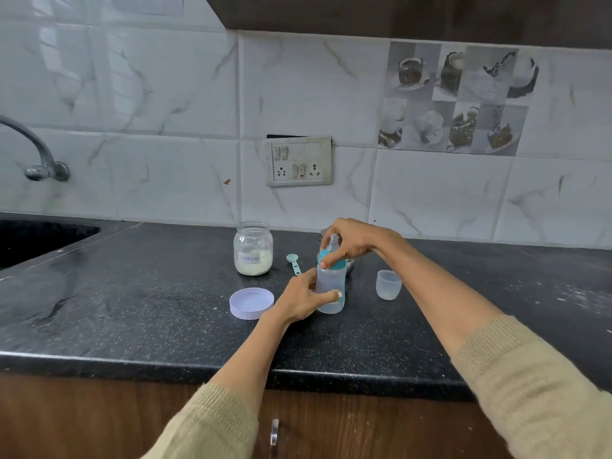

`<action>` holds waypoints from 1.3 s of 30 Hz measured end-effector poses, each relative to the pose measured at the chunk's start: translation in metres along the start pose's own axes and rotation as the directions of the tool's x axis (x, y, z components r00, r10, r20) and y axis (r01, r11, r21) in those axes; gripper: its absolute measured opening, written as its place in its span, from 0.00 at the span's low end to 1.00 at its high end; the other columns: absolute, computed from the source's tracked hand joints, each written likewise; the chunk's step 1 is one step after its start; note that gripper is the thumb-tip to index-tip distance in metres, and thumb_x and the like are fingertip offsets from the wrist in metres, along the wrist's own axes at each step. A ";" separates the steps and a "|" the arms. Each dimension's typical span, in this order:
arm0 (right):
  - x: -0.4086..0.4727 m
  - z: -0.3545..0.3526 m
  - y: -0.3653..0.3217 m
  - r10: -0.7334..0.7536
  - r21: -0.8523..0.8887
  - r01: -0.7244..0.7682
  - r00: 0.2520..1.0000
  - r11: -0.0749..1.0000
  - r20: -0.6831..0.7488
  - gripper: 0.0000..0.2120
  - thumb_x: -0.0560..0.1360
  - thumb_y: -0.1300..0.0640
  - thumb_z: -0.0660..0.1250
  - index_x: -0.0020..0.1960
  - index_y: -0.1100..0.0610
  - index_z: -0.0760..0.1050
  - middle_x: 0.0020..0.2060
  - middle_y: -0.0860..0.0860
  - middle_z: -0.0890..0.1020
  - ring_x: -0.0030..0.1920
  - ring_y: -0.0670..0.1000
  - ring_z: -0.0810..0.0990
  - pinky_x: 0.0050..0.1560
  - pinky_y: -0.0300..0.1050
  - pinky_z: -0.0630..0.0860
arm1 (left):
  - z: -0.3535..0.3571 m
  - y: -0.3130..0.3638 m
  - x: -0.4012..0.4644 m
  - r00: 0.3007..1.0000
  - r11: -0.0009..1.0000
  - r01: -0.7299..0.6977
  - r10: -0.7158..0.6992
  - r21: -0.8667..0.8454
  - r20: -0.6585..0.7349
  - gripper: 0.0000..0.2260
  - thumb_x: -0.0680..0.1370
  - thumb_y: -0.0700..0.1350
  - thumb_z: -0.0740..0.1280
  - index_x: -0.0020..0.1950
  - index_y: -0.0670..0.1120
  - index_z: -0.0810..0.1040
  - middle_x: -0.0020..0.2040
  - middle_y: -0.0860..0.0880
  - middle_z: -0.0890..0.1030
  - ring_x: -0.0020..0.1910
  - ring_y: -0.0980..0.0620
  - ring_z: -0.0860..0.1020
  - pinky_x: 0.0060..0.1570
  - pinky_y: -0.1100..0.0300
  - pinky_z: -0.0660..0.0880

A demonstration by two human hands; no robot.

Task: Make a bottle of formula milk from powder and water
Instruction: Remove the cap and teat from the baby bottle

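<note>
Black bench (132,293): bottle (330,286) upright, left grip (303,301) curled round its lower body, right grip (351,241) pinching teal collar (337,265) on top.

A single head-worn wide-angle view looks forward and down across the counter (132,309), close above the fingers (331,260), tiled wall (165,94) rising beyond them.
</note>
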State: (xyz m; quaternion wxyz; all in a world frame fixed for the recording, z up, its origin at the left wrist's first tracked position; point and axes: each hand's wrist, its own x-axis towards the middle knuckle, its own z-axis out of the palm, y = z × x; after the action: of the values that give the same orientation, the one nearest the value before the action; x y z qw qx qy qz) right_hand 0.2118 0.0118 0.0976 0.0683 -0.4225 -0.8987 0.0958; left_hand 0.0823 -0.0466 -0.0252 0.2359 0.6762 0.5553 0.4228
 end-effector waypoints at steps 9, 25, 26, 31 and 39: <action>-0.001 -0.005 -0.031 0.220 -0.306 -0.181 0.970 0.934 0.099 0.32 0.67 0.38 0.72 0.64 0.57 0.75 0.51 0.56 0.84 0.42 0.53 0.86 0.51 0.47 0.81 | 0.009 0.001 0.002 0.990 0.999 0.043 -0.040 0.021 -0.135 0.11 0.68 0.48 0.73 0.44 0.48 0.73 0.36 0.52 0.74 0.34 0.56 0.70 0.28 0.69 0.65; -0.006 -0.014 -0.029 0.154 -0.190 -0.116 0.967 0.975 0.201 0.22 0.71 0.46 0.71 0.60 0.58 0.75 0.44 0.53 0.83 0.35 0.53 0.84 0.50 0.47 0.81 | 0.003 0.012 0.003 0.993 0.994 0.107 -0.105 0.023 -0.050 0.20 0.65 0.54 0.70 0.52 0.46 0.76 0.48 0.46 0.81 0.46 0.47 0.79 0.42 0.56 0.75; -0.009 -0.012 -0.036 0.172 -0.255 -0.128 0.972 0.958 0.157 0.18 0.73 0.46 0.68 0.54 0.59 0.76 0.42 0.54 0.83 0.33 0.53 0.83 0.45 0.45 0.81 | 0.008 0.016 0.000 0.987 0.990 0.134 -0.129 0.042 -0.097 0.20 0.65 0.54 0.70 0.52 0.47 0.74 0.47 0.46 0.80 0.46 0.47 0.77 0.40 0.56 0.73; -0.013 -0.004 -0.067 0.316 -0.571 -0.217 0.945 0.792 0.080 0.10 0.71 0.52 0.63 0.36 0.57 0.70 0.34 0.51 0.73 0.30 0.51 0.74 0.34 0.39 0.72 | 0.019 0.029 -0.002 0.962 0.968 0.225 -0.203 0.112 -0.180 0.29 0.66 0.54 0.72 0.63 0.46 0.69 0.56 0.45 0.75 0.56 0.44 0.75 0.50 0.53 0.74; 0.016 0.030 -0.060 0.319 -0.964 0.040 0.939 0.265 0.127 0.14 0.76 0.57 0.62 0.61 0.53 0.75 0.54 0.46 0.81 0.55 0.48 0.81 0.37 0.43 0.68 | 0.007 0.032 -0.001 0.970 0.969 0.221 -0.206 0.115 -0.126 0.22 0.67 0.53 0.72 0.56 0.48 0.70 0.48 0.50 0.74 0.48 0.47 0.74 0.43 0.56 0.70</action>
State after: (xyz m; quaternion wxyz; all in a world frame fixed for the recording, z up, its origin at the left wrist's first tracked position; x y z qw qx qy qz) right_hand 0.1514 -0.0168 0.0826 -0.3431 -0.4367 -0.7318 -0.3949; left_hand 0.1062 -0.0554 -0.0042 0.2042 0.6011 0.6634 0.3960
